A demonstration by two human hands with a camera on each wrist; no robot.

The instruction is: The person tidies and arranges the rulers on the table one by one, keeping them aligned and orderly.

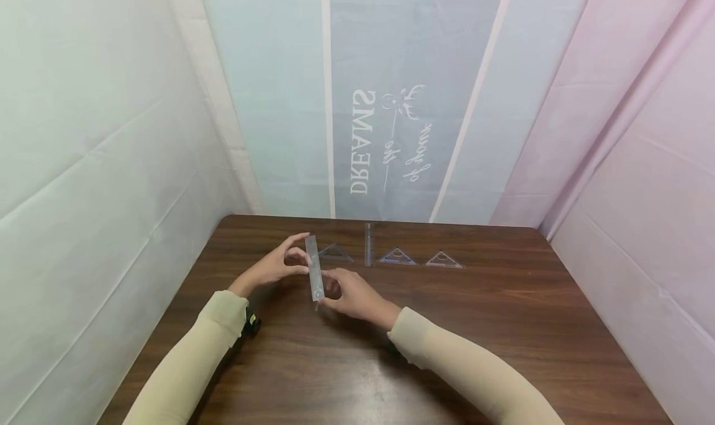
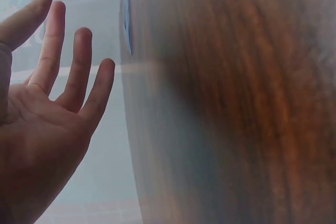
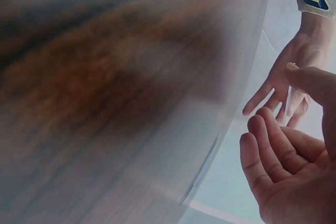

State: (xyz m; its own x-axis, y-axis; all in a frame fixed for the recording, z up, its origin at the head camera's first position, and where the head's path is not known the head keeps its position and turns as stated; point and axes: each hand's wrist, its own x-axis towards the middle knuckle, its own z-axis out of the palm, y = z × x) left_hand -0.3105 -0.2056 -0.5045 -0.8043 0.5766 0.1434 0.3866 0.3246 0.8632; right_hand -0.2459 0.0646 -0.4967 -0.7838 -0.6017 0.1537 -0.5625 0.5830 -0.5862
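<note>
In the head view a clear ruler (image 1: 314, 268) is held tilted above the table, between the two hands. My right hand (image 1: 354, 293) pinches its lower end between thumb and fingers. In the right wrist view the same ruler (image 3: 287, 103) shows edge-on under the right thumb (image 3: 310, 81). At the ruler's other side, my left hand (image 1: 277, 262) has thumb and fingers spread apart, close to its edge. The left wrist view shows the left hand's fingers (image 2: 80, 72) mostly straight, with nothing visible between them; whether they touch the ruler cannot be told.
Behind the hands, a clear set square (image 1: 335, 253), a second ruler (image 1: 369, 245), a blue-marked set square (image 1: 398, 256) and another set square (image 1: 444, 259) lie in a row on the brown wooden table (image 1: 503, 313). Pale curtains (image 1: 268, 102) enclose the table's back and sides.
</note>
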